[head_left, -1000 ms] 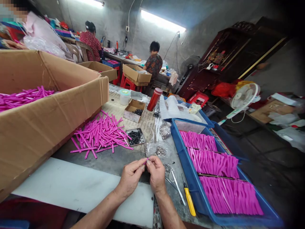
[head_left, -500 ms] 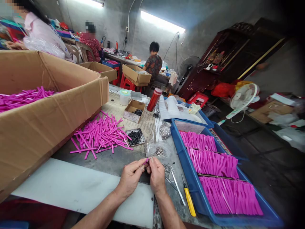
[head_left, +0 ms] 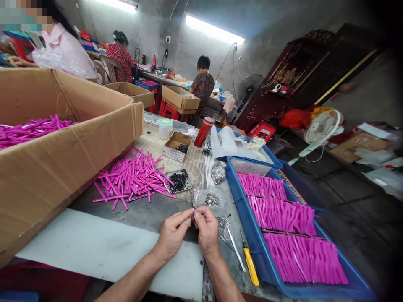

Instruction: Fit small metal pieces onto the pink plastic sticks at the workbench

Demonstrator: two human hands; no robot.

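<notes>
Over the near table edge, my left hand (head_left: 172,233) pinches a small magenta plastic strip (head_left: 193,213) between thumb and fingertips. My right hand (head_left: 207,228) is closed at the strip's other end, fingertips touching it; most of the strip is hidden by the fingers. Just beyond the hands lies a clear bag of small metal parts (head_left: 210,199). A square tray (head_left: 188,183) of small black pieces sits behind them to the left, beside a loose pile of magenta strips (head_left: 134,176). Tweezers (head_left: 234,247) and a yellow-handled screwdriver (head_left: 251,266) lie to the right of my right hand.
A large cardboard box (head_left: 103,130) holding magenta strips stands at left. On the right is a blue bin (head_left: 234,184) with rows of magenta pieces. A small carton (head_left: 174,154), a red flask (head_left: 204,131) and a white board (head_left: 110,243) are on the table. Several people sit farther back.
My right fingers have shifted slightly around the magenta strip; the left hand stays put. The person at far left has leaned a little to the right.
</notes>
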